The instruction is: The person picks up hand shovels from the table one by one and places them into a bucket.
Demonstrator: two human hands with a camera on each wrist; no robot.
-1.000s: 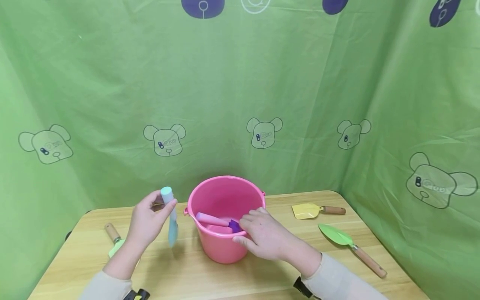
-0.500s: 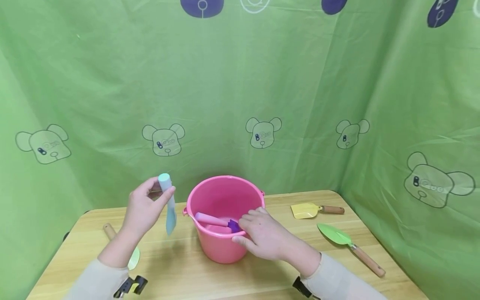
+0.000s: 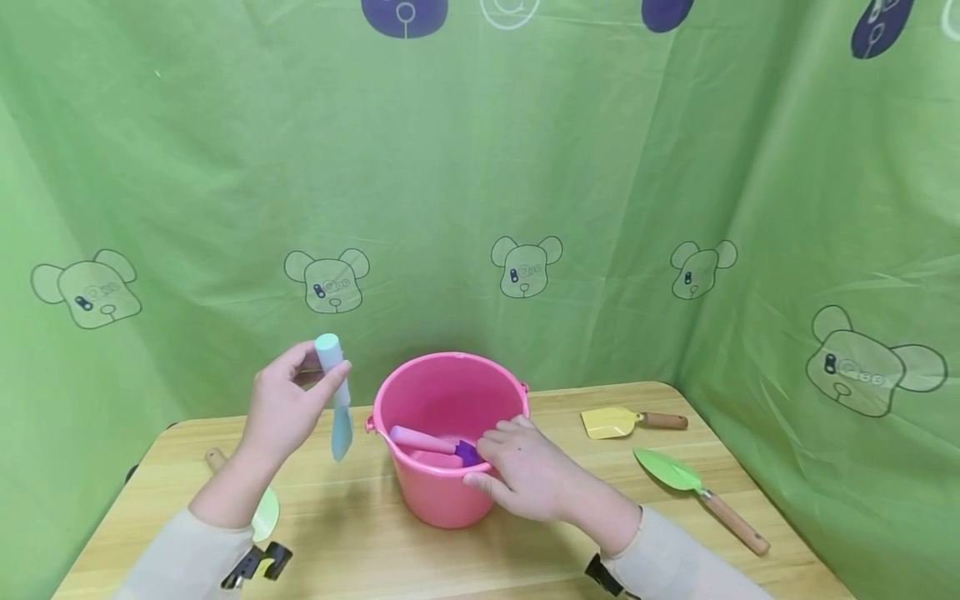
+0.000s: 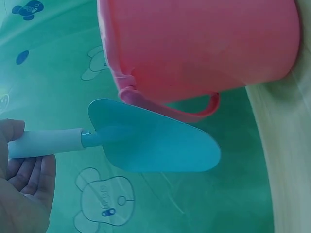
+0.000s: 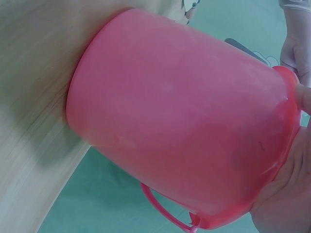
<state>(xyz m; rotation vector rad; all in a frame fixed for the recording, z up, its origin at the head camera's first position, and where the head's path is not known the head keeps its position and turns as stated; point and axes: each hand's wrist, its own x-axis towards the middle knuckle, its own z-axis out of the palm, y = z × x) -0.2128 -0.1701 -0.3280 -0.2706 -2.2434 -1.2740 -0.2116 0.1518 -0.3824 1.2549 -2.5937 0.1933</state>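
Note:
A blue hand trowel (image 4: 155, 138) hangs blade-down from my left hand (image 3: 288, 404), its pale handle (image 4: 48, 142) pinched between thumb and fingers. It is in the air to the left of a pink bucket (image 3: 450, 496), apart from it in the head view. My right hand (image 3: 536, 471) grips the bucket's near right rim, thumb outside and fingers over the edge. Inside the bucket lies a tool with a pink-lilac handle and a purple part (image 3: 435, 442); the right hand hides its far end. In the right wrist view the bucket wall (image 5: 180, 111) fills most of the picture.
At the table's right lie a yellow flat shovel (image 3: 611, 422) and a green pointed trowel (image 3: 671, 469), both wooden-handled. A light green tool (image 3: 266, 512) lies at the left, partly behind my left forearm. Green curtains (image 3: 450, 150) stand behind the wooden table (image 3: 360, 550).
My left hand has risen with the blue trowel and shifted slightly left. More of the light green tool's blade shows beside the forearm. The right hand and bucket have stayed put.

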